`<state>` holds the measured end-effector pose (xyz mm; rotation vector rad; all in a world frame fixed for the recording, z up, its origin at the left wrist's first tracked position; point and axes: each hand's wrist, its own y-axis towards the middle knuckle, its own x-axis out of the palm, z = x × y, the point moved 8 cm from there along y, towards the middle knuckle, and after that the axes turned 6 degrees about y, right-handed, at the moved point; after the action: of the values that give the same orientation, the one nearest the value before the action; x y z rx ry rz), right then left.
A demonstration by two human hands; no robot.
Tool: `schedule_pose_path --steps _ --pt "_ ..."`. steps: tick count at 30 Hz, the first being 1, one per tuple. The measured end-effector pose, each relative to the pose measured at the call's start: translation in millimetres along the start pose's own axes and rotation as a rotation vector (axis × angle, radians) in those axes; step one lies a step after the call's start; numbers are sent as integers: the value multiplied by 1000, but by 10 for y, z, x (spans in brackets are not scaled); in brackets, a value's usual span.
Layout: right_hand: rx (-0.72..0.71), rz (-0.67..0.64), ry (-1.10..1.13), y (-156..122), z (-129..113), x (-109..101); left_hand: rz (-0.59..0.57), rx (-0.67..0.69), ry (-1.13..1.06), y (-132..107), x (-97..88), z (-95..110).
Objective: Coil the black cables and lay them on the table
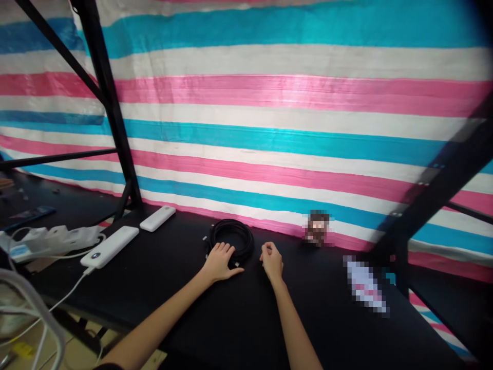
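- Striped plastic sheet [269, 92] behind, black tabletop [231, 318] below; coiled black cable [248, 240] lies on it, at 1 o'clock from the left hand.
- Left hand [221, 262]: laid over coil's 7 o'clock edge, thumb spread away; can't tell if fingertips grip.
- Right hand [272, 262]: at coil's 4 o'clock, not touching it, loosely clenched, nothing visible inside.
- Power bank [110, 247]: 9 o'clock of coil, well apart, white lead [71, 293] plugged in.
- Risk: loops look springy, no tie visible; could spill apart if left hand lifts.
- Risk: connector tips [204, 238] at 9 and 6 o'clock could snag in loops if coil gets twisted.
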<state>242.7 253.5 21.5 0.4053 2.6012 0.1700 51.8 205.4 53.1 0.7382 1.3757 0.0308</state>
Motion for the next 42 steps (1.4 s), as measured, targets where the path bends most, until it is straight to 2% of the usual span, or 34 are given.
schedule_pose_path --steps 5,10,16,20,23,30,36,42 --pt "29 6 19 -1 53 0 -38 -35 61 -184 -83 -307" --pt "30 -11 20 25 72 24 -67 -152 145 -317 -181 -801" --pt "11 -61 -48 9 -34 59 -86 -325 204 -368 -362 -1443" --pt "-10 -85 -84 -21 -111 74 -94 -383 184 -388 -431 -1682" --pt "-15 -80 -73 -38 -131 65 -83 -355 143 -394 -438 -1629" --pt "0 -5 21 -51 -96 -25 52 -200 69 -347 -534 -1162" --pt "7 -23 0 -50 -106 -5 105 -194 45 -345 -570 -1098" --pt "9 -17 -31 -56 -141 -13 83 -169 35 -301 -588 -917"
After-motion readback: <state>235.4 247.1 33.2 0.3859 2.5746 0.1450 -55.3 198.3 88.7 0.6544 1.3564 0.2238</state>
